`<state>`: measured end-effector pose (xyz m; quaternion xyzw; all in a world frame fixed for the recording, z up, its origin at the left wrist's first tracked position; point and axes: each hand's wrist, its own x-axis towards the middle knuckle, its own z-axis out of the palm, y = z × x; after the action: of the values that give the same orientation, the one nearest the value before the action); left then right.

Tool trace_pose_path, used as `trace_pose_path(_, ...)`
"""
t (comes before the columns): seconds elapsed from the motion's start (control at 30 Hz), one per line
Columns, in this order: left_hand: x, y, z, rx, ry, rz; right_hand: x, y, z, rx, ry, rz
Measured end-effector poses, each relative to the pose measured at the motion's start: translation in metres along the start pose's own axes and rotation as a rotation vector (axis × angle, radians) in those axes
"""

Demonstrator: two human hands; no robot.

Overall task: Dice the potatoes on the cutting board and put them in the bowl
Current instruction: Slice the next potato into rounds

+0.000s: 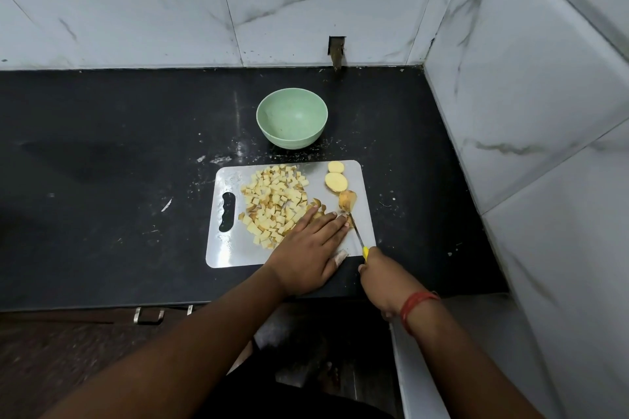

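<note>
A steel cutting board (231, 248) lies on the black counter. A heap of diced potato (272, 201) covers its left and middle. Two potato slices (336, 177) and a skin-on end piece (347, 201) lie along its right side. My left hand (306, 255) lies flat with straight fingers on the board, its fingertips at the edge of the heap beside the knife blade. My right hand (381, 279) grips the yellow-handled knife (359, 235), whose tip reaches toward the end piece. A green bowl (292, 117) stands behind the board, with nothing in it.
Marble-tiled walls close the counter (102, 163) at the back and on the right. The counter's front edge runs just under my wrists, with metal drawer handles (149, 316) below it. White crumbs speckle the counter around the board.
</note>
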<state>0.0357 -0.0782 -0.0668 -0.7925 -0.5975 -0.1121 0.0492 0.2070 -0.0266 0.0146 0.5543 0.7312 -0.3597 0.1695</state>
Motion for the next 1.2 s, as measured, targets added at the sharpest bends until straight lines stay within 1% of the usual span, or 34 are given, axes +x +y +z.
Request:
trace_pose_path(0.1,0.0,0.0,-0.001,0.011,0.0,-0.003,0.004,0.001,0.001,-0.048,0.013,-0.019)
trace_pose_path(0.4,-0.001,0.002,0.0,0.028,-0.013,-0.019,-0.019,0.021,0.021,-0.034,-0.007,-0.018)
trace_pose_path(0.5,-0.003,0.003,0.0,0.024,-0.014,-0.029,-0.028,0.02,0.016,0.067,0.068,-0.025)
trace_pose_path(0.57,-0.004,0.003,0.0,0.015,-0.003,-0.04,-0.03,0.015,0.013,0.084,0.114,-0.046)
trace_pose_path(0.63,-0.005,0.003,-0.001,0.007,0.011,-0.041,-0.029,0.008,0.011,0.081,0.123,-0.059)
trace_pose_path(1.2,-0.003,0.002,0.001,-0.005,0.015,-0.05,0.004,-0.008,0.009,-0.083,0.01,0.002)
